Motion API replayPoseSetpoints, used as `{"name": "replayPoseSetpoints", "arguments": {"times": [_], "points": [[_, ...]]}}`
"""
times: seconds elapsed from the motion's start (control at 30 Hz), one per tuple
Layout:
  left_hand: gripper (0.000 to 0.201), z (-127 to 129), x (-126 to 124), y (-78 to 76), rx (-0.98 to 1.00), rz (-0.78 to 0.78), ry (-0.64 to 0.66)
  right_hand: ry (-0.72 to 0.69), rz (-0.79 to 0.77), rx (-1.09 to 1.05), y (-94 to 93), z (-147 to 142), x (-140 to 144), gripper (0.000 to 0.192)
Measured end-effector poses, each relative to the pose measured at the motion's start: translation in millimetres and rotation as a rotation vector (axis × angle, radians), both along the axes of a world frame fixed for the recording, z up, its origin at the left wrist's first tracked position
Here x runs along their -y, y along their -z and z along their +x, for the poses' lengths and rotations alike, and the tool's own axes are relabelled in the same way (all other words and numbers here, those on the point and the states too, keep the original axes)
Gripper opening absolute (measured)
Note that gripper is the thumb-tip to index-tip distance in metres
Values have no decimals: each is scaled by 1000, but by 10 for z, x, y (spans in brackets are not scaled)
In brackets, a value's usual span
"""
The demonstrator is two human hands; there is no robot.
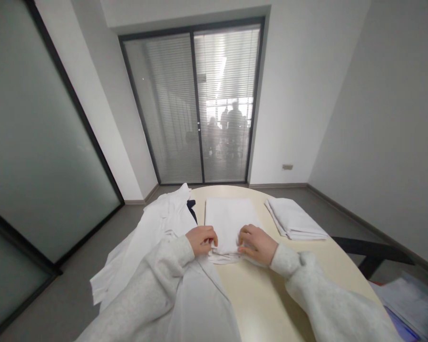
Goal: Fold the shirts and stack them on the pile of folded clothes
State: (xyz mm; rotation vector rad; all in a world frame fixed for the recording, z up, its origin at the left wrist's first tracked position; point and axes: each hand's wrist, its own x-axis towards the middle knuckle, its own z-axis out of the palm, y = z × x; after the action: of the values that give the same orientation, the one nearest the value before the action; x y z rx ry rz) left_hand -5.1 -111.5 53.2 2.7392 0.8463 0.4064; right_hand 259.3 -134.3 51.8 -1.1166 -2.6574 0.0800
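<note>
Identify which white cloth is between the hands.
Middle folded cloth, flanked by left hand and right hand; right folded cloth sits apart, left cloth lies loose.

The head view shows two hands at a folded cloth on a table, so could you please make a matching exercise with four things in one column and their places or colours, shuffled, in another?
Things:
1. Left hand
2. Table
3. Right hand
4. Blinds

Places or colours:
A. At the near right corner of the middle folded cloth
B. Beyond the table's far edge
C. At the near left corner of the middle folded cloth
D. Cream-coloured

Right pairs: 1-C, 2-D, 3-A, 4-B
</note>
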Motion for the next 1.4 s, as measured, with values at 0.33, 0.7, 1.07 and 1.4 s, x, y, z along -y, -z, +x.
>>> {"name": "replayPoseSetpoints", "arguments": {"times": [0.33,0.7,1.07,1.4], "points": [[59,208,89,458,-251,118,-43,58,60,108,553,-185,85,66],[53,163,50,421,-212,-63,15,30,-517,35,13,340,-74,39],[53,233,-2,430,-228,46,-157,172,100,23,382,-74,36,61],[49,128,-502,379,123,-202,-328,165,-164,-294,548,284,-405,61]]}}
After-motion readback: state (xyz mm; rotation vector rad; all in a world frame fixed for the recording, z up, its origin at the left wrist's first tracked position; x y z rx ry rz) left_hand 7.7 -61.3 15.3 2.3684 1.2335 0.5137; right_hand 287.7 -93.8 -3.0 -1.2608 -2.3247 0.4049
